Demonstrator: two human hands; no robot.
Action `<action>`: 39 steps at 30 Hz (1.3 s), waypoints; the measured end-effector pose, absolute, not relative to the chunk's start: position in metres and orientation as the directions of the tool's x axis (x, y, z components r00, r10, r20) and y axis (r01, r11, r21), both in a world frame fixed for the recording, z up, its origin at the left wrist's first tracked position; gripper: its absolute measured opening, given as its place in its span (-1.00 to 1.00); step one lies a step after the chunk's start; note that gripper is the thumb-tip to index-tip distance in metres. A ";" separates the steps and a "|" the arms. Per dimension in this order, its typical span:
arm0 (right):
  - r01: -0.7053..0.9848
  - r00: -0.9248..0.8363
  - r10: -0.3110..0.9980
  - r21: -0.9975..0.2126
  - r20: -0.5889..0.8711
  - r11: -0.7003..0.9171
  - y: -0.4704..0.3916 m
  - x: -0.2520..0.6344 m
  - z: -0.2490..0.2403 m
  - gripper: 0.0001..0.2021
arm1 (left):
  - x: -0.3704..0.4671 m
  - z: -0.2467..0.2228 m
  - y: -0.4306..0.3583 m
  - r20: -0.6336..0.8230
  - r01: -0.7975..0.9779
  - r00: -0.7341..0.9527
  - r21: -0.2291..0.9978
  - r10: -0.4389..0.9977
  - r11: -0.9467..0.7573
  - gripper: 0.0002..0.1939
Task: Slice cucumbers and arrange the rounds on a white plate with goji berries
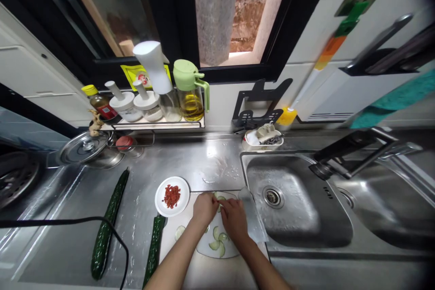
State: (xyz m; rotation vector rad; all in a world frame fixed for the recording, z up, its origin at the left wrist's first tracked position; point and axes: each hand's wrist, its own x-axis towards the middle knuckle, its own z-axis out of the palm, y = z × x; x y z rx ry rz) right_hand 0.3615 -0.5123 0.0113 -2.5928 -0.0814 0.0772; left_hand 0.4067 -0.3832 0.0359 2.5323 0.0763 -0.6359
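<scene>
My left hand (204, 209) and my right hand (235, 218) meet over the far part of a pale plate (204, 249). The fingers of both are closed. Thin cucumber slices (220, 198) show at my fingertips; the right fingers pinch at one, while what the left fingers hold is too small to make out. Nearer me on the plate, several curved slices (216, 234) lie in a pinwheel shape. Beneath the plate is a light cutting board (170, 235), with a loose round slice (180, 233) on it. A broad cleaver blade (254, 222) lies right of my right hand.
A white dish of red berry-like bits (172, 195) stands left of the board. One cut cucumber (154, 247) touches the board's left side; a whole cucumber (109, 226) lies farther left, near a black cable (118, 240). The sink (288, 199) is right, the oil jug (190, 95) behind.
</scene>
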 end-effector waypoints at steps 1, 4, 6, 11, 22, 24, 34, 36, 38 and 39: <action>0.042 0.997 0.073 -0.519 -0.040 -0.854 -0.512 0.362 0.011 -0.70 | 0.407 0.035 -0.383 -0.454 0.177 0.888 0.477 -0.069 -0.861 -0.78; 0.038 0.997 0.070 -0.513 -0.044 -0.858 -0.512 0.363 0.010 -0.69 | 0.406 0.033 -0.382 -0.451 0.179 0.890 0.484 -0.069 -0.857 -0.78; 0.036 0.996 0.070 -0.510 -0.047 -0.860 -0.513 0.363 0.009 -0.70 | 0.406 0.032 -0.382 -0.448 0.179 0.891 0.490 -0.070 -0.853 -0.78; 0.039 0.996 0.073 -0.509 -0.048 -0.860 -0.513 0.363 0.010 -0.71 | 0.403 0.030 -0.380 -0.429 0.174 0.900 0.521 -0.080 -0.835 -0.78; 0.060 0.997 0.073 -0.508 -0.004 -0.859 -0.519 0.361 0.016 -0.73 | 0.390 0.031 -0.364 -0.341 0.172 0.939 0.585 -0.047 -0.792 -0.82; 0.071 0.997 0.079 -0.511 0.007 -0.856 -0.520 0.360 0.017 -0.73 | 0.385 0.032 -0.353 -0.293 0.172 0.956 0.598 -0.013 -0.783 -0.82; 0.162 0.986 0.153 -0.527 0.060 -0.834 -0.505 0.347 0.019 -0.75 | 0.366 0.019 -0.261 -0.170 0.403 0.913 0.510 0.371 -0.760 -0.86; 0.177 0.983 0.169 -0.531 0.064 -0.829 -0.500 0.346 0.019 -0.76 | 0.366 0.015 -0.252 -0.154 0.403 0.912 0.510 0.380 -0.760 -0.86; 0.189 0.981 0.181 -0.532 0.066 -0.825 -0.497 0.344 0.020 -0.76 | 0.368 0.011 -0.249 -0.147 0.394 0.916 0.508 0.374 -0.766 -0.85; 0.192 0.980 0.185 -0.532 0.067 -0.825 -0.496 0.344 0.020 -0.76 | 0.369 0.009 -0.248 -0.147 0.391 0.918 0.507 0.370 -0.769 -0.84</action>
